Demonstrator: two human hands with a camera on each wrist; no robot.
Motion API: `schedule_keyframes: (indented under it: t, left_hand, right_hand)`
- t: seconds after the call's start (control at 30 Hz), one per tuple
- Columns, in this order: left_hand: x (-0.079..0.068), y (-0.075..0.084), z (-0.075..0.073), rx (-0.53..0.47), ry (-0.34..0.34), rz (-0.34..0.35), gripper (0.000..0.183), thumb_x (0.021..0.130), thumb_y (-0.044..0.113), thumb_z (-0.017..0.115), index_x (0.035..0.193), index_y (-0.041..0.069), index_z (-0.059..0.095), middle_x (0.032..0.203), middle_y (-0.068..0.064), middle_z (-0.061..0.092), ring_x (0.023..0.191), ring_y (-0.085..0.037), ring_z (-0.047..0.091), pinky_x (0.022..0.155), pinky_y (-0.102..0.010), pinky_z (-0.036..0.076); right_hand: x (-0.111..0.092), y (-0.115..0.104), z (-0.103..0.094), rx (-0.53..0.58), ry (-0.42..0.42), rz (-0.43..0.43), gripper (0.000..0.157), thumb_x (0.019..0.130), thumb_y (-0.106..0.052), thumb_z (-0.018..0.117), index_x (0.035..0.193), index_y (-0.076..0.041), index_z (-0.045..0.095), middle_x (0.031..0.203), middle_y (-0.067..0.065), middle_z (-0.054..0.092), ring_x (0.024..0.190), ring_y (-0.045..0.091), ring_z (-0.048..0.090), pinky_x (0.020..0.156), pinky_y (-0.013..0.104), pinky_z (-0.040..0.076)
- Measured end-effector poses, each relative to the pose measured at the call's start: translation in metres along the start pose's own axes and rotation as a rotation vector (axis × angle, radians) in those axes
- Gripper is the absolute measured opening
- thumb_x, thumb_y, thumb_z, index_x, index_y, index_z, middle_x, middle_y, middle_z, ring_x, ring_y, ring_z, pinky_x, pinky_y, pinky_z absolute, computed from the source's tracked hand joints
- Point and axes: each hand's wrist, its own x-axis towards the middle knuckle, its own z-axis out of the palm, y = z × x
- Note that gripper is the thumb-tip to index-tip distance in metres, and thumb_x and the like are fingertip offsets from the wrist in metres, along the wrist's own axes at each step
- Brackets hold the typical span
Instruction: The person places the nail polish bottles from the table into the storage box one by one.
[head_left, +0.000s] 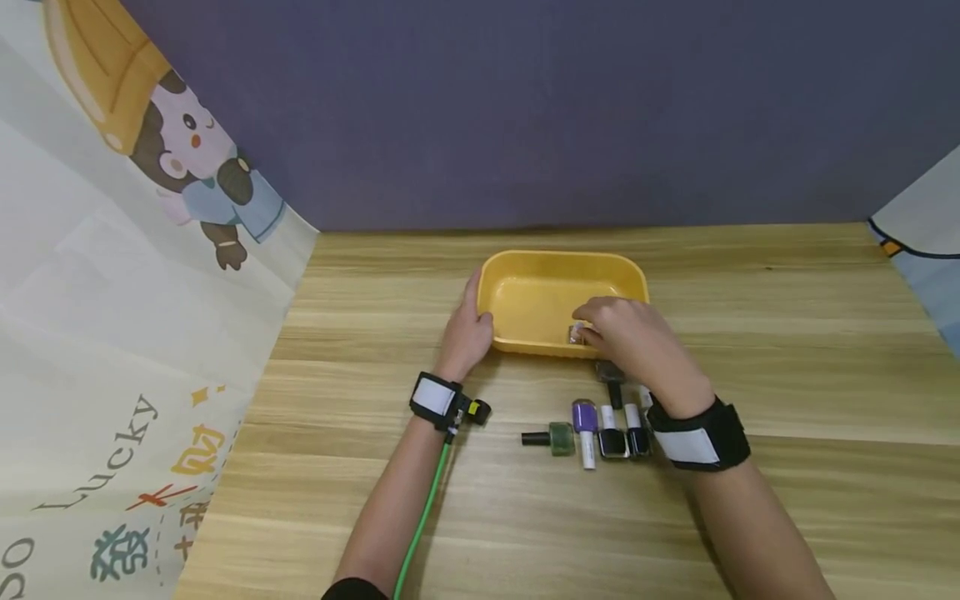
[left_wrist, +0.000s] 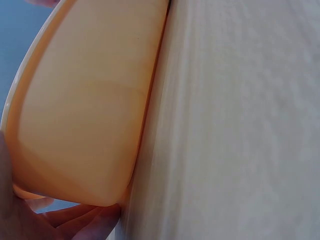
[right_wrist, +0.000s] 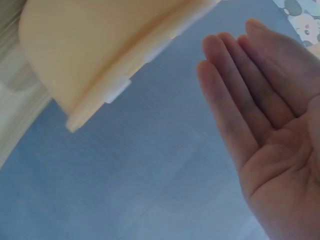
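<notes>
My left hand [head_left: 467, 335] grips the left end of a yellow plastic basin [head_left: 517, 344], thumb near the front rim and fingers around the outer wall. In the left wrist view those fingers [left_wrist: 82, 220] curl below the basin's corner. Over the front right of the basin is my right hand [head_left: 630, 333], beside a small clear-looking bottle [head_left: 575, 334] inside. The right wrist view shows its fingers nearly straight with nothing held. In front lie nail polish bottles: green [head_left: 561, 438], purple [head_left: 585, 415], two black ones with white caps [head_left: 613, 443], and a dark one [head_left: 609, 372].
Another white-capped bottle [head_left: 646, 397] is partly hidden by the right wrist. A wooden table [head_left: 825, 358] bears everything, with a dark blue panel [head_left: 562, 117] behind it. A printed cloth [head_left: 90, 333] hangs at the left. A green cable [head_left: 426, 517] runs along the left forearm.
</notes>
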Motion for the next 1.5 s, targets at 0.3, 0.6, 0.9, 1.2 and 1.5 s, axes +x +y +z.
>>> schedule_keyframes:
  t: [0.3,0.6,0.9,1.2,1.5]
  left_hand:
    - [-0.001,0.000,-0.001,0.000,-0.003,-0.007,0.071,0.088,0.021,0.037,0.141,0.050,0.000,0.140,-0.009,0.043,0.071,-0.023,0.053,0.058,-0.036,0.042]
    - [0.000,0.000,-0.001,-0.001,-0.001,-0.008,0.070,0.089,0.022,0.037,0.141,0.051,0.001,0.137,-0.010,0.046,0.072,-0.024,0.053,0.059,-0.037,0.042]
    - [-0.001,0.001,-0.001,0.005,0.001,-0.010,0.069,0.090,0.022,0.038,0.142,0.048,0.002,0.143,-0.007,0.040,0.092,-0.022,0.053,0.081,-0.037,0.043]
    - [-0.001,0.000,-0.001,0.003,-0.002,-0.008,0.070,0.090,0.020,0.039,0.142,0.049,0.002,0.142,-0.007,0.041,0.088,-0.022,0.054,0.077,-0.037,0.044]
    - [0.000,-0.001,-0.001,0.007,0.001,-0.004,0.070,0.089,0.021,0.039,0.142,0.049,0.003,0.142,-0.006,0.040,0.095,-0.022,0.052,0.085,-0.039,0.042]
  right_hand:
    - [-0.003,-0.014,-0.008,0.019,0.009,-0.038,0.005,0.080,-0.013,0.065,0.082,-0.010,0.062,0.075,-0.002,0.059,0.069,0.012,0.055,0.061,0.029,0.046]
    - [-0.007,-0.025,-0.012,0.023,0.015,-0.089,0.004,0.081,-0.013,0.065,0.082,-0.009,0.064,0.076,-0.001,0.060,0.069,0.012,0.056,0.062,0.028,0.047]
    - [-0.013,-0.037,-0.016,0.003,-0.082,-0.139,0.005,0.079,-0.016,0.068,0.081,-0.014,0.064,0.075,-0.005,0.058,0.067,0.007,0.051,0.059,0.025,0.044]
    - [-0.012,-0.047,-0.007,0.028,-0.166,-0.206,0.017,0.071,-0.020,0.074,0.069,-0.018,0.057,0.066,-0.012,0.050,0.060,0.005,0.045,0.055,0.024,0.041]
    - [-0.014,-0.056,0.001,0.077,-0.303,-0.199,0.013,0.074,-0.023,0.072,0.072,-0.018,0.060,0.062,-0.014,0.044,0.054,0.002,0.039,0.051,0.021,0.036]
